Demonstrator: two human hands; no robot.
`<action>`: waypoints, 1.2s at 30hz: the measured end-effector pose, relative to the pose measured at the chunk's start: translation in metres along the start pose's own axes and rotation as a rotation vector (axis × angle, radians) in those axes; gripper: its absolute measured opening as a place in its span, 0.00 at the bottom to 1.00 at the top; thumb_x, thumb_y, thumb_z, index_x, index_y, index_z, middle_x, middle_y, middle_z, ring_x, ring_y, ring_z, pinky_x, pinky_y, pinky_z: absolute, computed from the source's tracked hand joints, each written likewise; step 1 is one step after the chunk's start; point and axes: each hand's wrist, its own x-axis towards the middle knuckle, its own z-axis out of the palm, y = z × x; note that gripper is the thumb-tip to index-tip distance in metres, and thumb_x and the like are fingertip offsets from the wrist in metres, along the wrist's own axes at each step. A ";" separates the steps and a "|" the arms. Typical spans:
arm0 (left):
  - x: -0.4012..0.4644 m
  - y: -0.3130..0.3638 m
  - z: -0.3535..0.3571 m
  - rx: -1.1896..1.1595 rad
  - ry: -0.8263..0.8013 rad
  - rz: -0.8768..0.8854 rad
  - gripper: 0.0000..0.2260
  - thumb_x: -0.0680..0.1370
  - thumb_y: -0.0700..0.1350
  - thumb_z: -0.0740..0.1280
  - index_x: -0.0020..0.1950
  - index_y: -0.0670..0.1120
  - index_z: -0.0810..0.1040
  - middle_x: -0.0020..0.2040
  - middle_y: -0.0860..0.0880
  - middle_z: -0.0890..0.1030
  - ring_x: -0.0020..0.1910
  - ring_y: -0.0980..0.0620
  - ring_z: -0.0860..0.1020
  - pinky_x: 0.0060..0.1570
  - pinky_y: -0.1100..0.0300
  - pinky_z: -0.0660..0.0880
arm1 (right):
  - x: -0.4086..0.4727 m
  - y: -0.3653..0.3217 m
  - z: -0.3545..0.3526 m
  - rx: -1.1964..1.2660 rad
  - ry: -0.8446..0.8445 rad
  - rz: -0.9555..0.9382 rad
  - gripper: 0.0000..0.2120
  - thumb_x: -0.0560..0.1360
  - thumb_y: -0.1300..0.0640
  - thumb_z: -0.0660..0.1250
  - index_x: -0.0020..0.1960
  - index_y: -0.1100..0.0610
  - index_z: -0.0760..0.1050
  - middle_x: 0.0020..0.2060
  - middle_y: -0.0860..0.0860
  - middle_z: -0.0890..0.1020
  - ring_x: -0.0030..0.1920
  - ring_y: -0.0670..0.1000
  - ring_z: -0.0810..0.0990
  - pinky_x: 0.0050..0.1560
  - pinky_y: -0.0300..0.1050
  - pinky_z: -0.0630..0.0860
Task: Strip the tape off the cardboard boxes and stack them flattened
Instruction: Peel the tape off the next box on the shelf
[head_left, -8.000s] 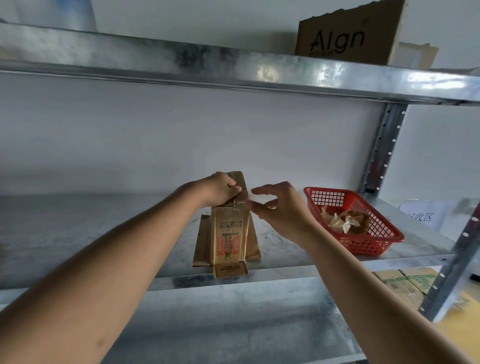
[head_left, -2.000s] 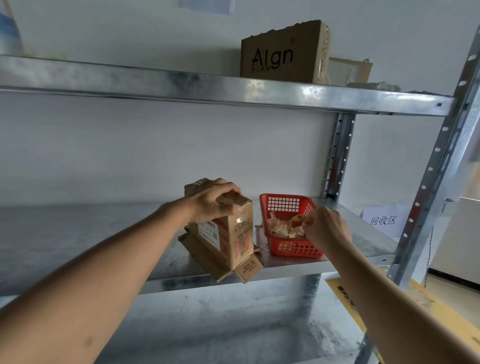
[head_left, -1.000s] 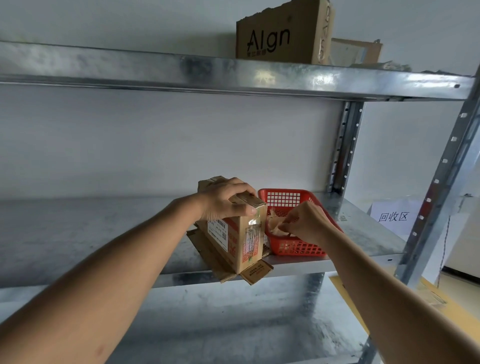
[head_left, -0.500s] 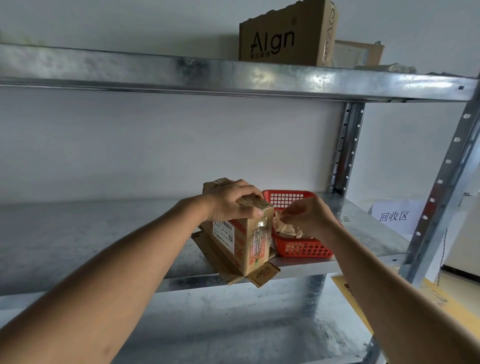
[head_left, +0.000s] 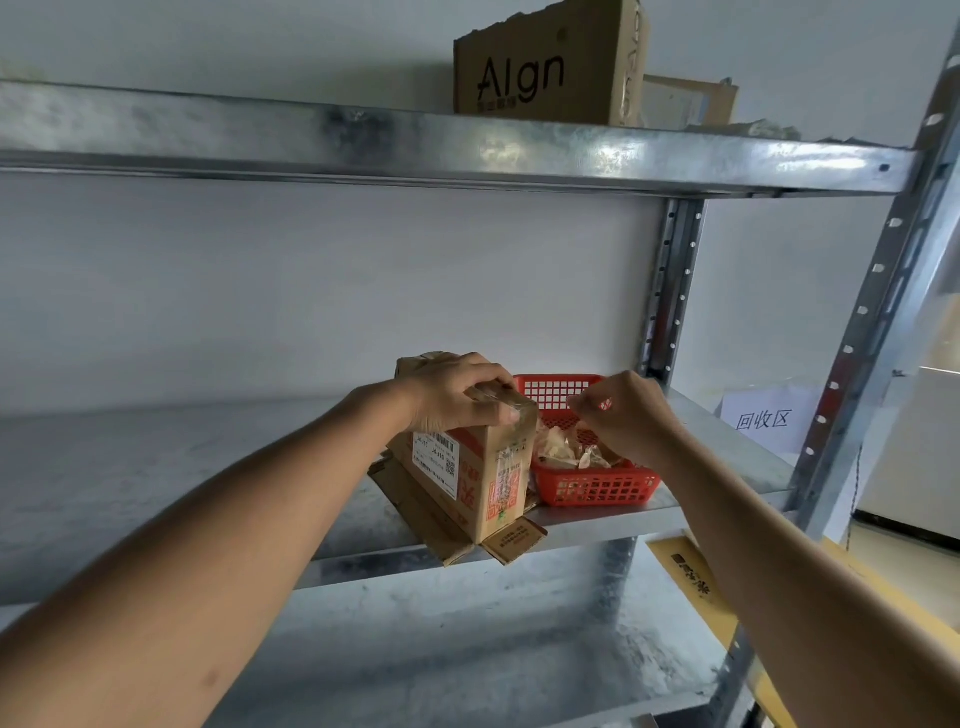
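Observation:
A small brown cardboard box (head_left: 470, 478) with a shipping label stands upright at the front of the metal shelf (head_left: 156, 467), its bottom flaps splayed over the edge. My left hand (head_left: 457, 395) grips its top, where shiny clear tape covers the near corner. My right hand (head_left: 623, 415) hovers just right of that corner, above the red basket (head_left: 597, 488). Its fingertips pinch together on what looks like a thin clear strip of tape. Crumpled tape scraps (head_left: 561, 449) lie in the basket.
A larger printed cardboard box (head_left: 545, 67) sits on the upper shelf. A white paper sign (head_left: 763, 421) leans at the shelf's right end by the perforated steel post (head_left: 872, 322). Yellow flattened cardboard (head_left: 691, 577) lies below on the right.
My right hand left the basket, came to the box's top corner and has now risen slightly to the right, fingers pinched. My left hand has kept its grip on the box top.

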 end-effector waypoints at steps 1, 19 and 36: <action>0.000 0.000 0.000 -0.003 0.000 -0.003 0.32 0.67 0.77 0.61 0.67 0.65 0.74 0.65 0.59 0.72 0.65 0.52 0.71 0.62 0.46 0.71 | 0.000 -0.001 0.000 -0.005 0.028 -0.006 0.10 0.81 0.46 0.68 0.54 0.50 0.86 0.47 0.50 0.88 0.34 0.49 0.84 0.43 0.53 0.85; -0.021 -0.034 0.003 0.144 0.227 -0.054 0.21 0.86 0.55 0.49 0.75 0.60 0.73 0.77 0.57 0.71 0.77 0.52 0.67 0.77 0.45 0.62 | -0.029 -0.067 0.031 0.657 -0.038 -0.311 0.17 0.72 0.48 0.79 0.60 0.46 0.84 0.58 0.41 0.83 0.55 0.42 0.83 0.53 0.40 0.83; -0.038 -0.059 -0.005 0.235 0.242 -0.191 0.29 0.79 0.63 0.43 0.76 0.63 0.69 0.76 0.62 0.69 0.75 0.53 0.64 0.74 0.48 0.56 | -0.068 -0.119 0.100 0.877 0.424 0.141 0.10 0.76 0.52 0.76 0.57 0.51 0.87 0.50 0.40 0.85 0.50 0.35 0.82 0.53 0.36 0.80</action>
